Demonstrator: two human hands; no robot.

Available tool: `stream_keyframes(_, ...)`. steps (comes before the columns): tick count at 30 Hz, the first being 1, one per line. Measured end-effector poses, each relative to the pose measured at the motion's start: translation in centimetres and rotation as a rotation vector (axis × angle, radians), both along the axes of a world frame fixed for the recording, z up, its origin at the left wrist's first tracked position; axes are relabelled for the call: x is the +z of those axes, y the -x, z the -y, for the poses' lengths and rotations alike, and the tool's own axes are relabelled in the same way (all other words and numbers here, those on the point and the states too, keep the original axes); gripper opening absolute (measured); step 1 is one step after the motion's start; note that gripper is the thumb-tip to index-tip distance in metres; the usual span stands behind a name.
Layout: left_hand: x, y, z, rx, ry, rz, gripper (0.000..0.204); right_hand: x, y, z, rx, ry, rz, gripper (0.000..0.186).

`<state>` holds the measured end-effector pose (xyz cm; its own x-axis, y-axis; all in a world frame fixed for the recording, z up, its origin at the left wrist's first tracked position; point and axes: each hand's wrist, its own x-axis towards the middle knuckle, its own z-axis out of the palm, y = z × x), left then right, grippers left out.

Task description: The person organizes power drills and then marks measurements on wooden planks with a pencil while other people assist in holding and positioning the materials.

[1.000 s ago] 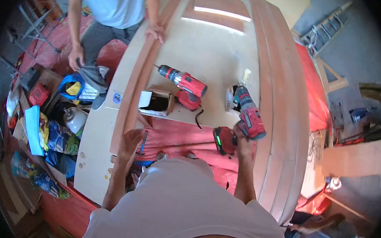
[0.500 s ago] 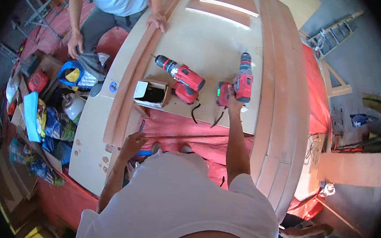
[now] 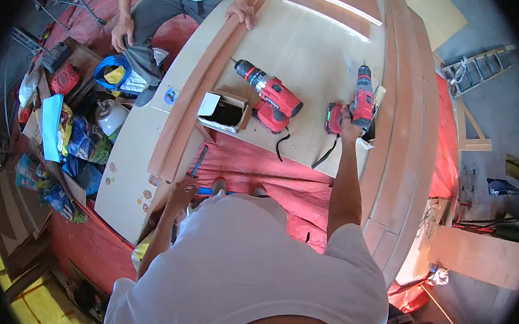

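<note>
My right hand (image 3: pixel 351 130) is wrapped round the handle of a red and black cordless drill (image 3: pixel 363 102) at the right of the pale panel. Its bit points away from me, and a black strap hangs from its battery end. Partly behind this drill stands a small open box (image 3: pixel 369 136). A second red and black drill (image 3: pixel 281 95) lies on the panel to the left, beside an open white carton (image 3: pixel 219 123) with a dark inside. My left hand (image 3: pixel 184 194) hangs low beside the panel's near-left edge, fingers loosely bent, with no object visible in them.
Brown wood strips (image 3: pixel 406 124) border the pale panel (image 3: pixel 321 52). Across it, a co-worker's hand (image 3: pixel 242 13) rests on the left strip. Bags and a white pot-like container (image 3: pixel 111 115) crowd the left floor. Red sheeting (image 3: pixel 259 168) lies by my feet; a ladder (image 3: pixel 479 69) lies far right.
The view has shifted, so the panel sits further right. The held drill is a little further from the other drill, and the box behind it shows more. My left-hand fingers look more bent.
</note>
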<state>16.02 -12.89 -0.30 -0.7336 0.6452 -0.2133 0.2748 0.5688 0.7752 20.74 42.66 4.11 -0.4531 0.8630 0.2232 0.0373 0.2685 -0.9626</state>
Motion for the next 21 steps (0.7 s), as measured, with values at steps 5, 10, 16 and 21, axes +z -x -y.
stream_keyframes(5,1.0,0.4,-2.1,0.265,-0.001,0.353,0.028,-3.3,-2.2,-1.8,-0.004,-0.207,0.186,0.036)
stream_keyframes(10,-0.2,0.6,1.4,0.280,-0.009,0.208,0.026,-1.3,-6.1,7.9,-0.104,-0.370,0.220,0.048)
stream_keyframes(16,-0.5,1.6,0.3,0.178,-0.088,0.132,0.021,-0.8,-1.6,17.2,0.297,-0.221,0.079,0.063)
stream_keyframes(21,0.8,3.8,-4.7,0.119,0.029,0.129,0.020,-0.2,5.1,14.0,0.616,0.041,-0.031,0.046)
